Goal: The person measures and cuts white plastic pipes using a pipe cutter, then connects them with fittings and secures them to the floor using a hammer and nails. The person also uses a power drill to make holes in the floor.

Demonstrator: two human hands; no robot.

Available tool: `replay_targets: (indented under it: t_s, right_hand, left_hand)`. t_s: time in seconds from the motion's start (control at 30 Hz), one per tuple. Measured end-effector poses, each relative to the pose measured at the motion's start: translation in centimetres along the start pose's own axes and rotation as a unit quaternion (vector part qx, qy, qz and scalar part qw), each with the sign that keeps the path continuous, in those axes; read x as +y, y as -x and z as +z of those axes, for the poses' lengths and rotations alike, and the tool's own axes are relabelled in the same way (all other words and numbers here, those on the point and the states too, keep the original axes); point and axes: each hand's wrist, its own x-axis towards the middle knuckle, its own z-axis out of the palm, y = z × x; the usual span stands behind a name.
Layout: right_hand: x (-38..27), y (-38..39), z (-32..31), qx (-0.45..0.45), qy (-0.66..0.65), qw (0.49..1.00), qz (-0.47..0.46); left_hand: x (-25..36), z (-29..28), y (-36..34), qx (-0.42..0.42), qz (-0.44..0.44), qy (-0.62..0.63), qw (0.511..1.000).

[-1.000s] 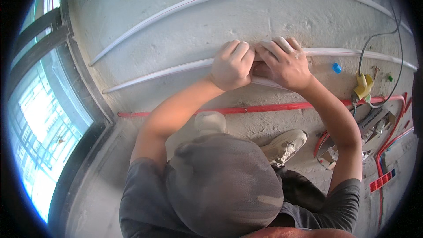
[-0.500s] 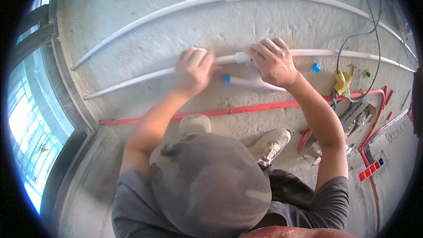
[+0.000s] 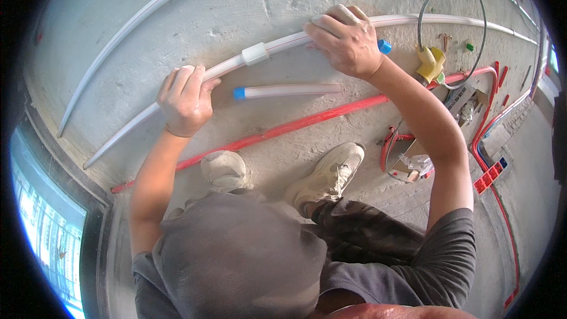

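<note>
My left hand [image 3: 186,97] has its fingers curled over a long white pipe [image 3: 295,42] with a thin red line, left of its white sleeve coupling [image 3: 255,54]. My right hand [image 3: 345,44] grips the same pipe right of the coupling, its knuckles dusty. Below the coupling lies a short white pipe piece [image 3: 295,90] with a blue capped end [image 3: 239,94]. A small blue fitting [image 3: 384,46] is just right of my right hand.
Another white pipe [image 3: 142,15] runs above. A long red pipe [image 3: 266,131] runs below my hands near my shoes [image 3: 325,177]. Yellow socket with cables [image 3: 430,62], small green piece, cardboard box with scraps [image 3: 460,109] and red-blue blocks [image 3: 490,174] lie right. A window [image 3: 47,218] is left.
My hands have moved apart along the pipe, uncovering the coupling and the short capped piece; my left hand went down and left. The whole view has shifted and rotated.
</note>
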Motion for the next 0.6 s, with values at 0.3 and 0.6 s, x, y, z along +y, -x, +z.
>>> replay_targets:
  t_s: [0.3,0.6]
  right_hand:
    - [0.1,-0.9,-0.2,0.001,-0.060,0.998,-0.026]
    - [0.7,-1.7,-0.7,-0.024,-0.116,0.992,-0.050]
  left_hand:
    - [0.2,-0.2,-0.6,-0.018,-0.001,0.021,1.000]
    - [0.1,-0.4,-0.7,-0.030,-0.006,0.018,0.999]
